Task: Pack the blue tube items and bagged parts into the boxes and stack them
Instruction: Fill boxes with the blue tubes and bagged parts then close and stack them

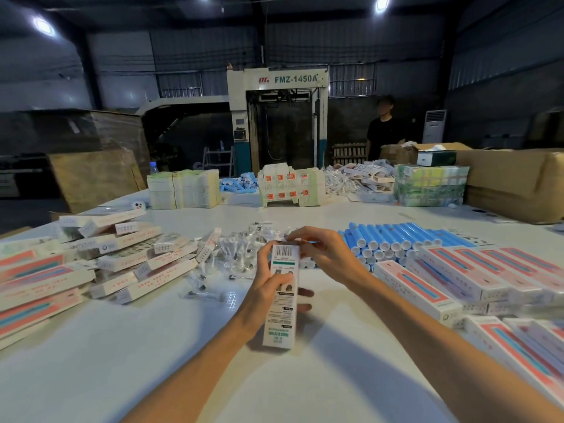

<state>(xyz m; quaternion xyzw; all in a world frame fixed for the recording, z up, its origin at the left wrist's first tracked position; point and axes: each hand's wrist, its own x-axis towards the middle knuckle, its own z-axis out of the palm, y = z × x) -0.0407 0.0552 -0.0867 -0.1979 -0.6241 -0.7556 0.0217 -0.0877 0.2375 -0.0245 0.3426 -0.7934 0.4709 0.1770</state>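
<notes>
My left hand (268, 279) grips a long white box (282, 300) with a barcode and green stripe, held upright over the white table (152, 361). My right hand (323, 248) pinches the box's top end flap. Behind the hands lies a heap of clear bagged parts (241, 251). A stack of blue tubes (393, 239) with white caps lies to the right. Packed boxes with pink and teal stripes are piled on the left (61, 270) and lined up on the right (476, 276).
Bundles of flat box blanks (183, 189), more blue tubes (241, 181), printed cartons (290, 186) and a green stack (430, 184) stand at the table's far edge. Large brown cartons (512, 178) sit at the right. A person in black (384, 129) stands beyond, near a large machine (277, 117).
</notes>
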